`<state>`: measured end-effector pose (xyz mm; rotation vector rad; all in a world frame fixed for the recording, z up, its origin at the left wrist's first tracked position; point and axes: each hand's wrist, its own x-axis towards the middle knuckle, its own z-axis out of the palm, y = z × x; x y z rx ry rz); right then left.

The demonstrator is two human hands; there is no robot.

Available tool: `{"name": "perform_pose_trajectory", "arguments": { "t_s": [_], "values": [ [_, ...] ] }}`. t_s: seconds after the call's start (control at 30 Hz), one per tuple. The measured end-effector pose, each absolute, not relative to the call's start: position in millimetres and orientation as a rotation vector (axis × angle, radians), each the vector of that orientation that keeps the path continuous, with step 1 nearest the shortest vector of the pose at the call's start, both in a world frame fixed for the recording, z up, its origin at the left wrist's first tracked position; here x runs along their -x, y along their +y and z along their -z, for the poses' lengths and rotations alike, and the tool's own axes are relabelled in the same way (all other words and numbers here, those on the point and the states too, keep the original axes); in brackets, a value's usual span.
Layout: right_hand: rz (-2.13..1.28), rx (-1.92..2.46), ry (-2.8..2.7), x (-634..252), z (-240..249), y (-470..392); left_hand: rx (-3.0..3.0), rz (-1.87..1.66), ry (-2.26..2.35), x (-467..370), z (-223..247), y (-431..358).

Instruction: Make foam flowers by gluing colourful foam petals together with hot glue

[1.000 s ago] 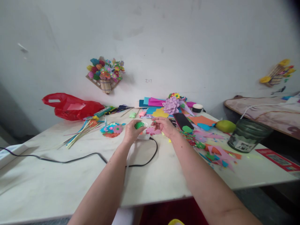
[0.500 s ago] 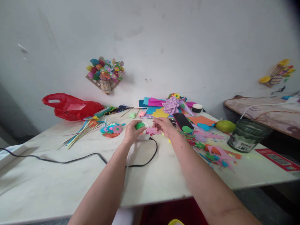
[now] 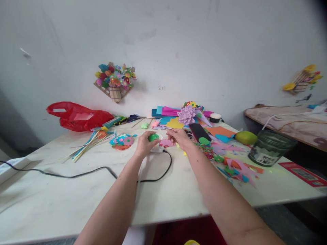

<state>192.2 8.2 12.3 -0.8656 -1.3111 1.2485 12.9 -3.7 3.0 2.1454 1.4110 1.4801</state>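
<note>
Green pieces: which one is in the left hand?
The deeper green piece, held in the left hand. The pale green lump and the green cutout by the phone lie apart from it.

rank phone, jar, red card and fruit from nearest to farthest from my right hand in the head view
1. Phone: just to the right of your right hand.
2. Fruit: farther right, past the phone.
3. Jar: right of the fruit.
4. Red card: farthest right of the four.
</note>
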Motion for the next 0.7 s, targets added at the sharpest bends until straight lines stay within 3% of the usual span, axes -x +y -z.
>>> {"name": "perform_pose_trajectory", "arguments": {
  "t_s": [0.7],
  "values": [
    [-1.412, 0.808, -1.248, -192.2, -19.1, 1.7, -2.181, -1.488, 1.397, -11.5, -0.4, -1.5]
  ]
}}
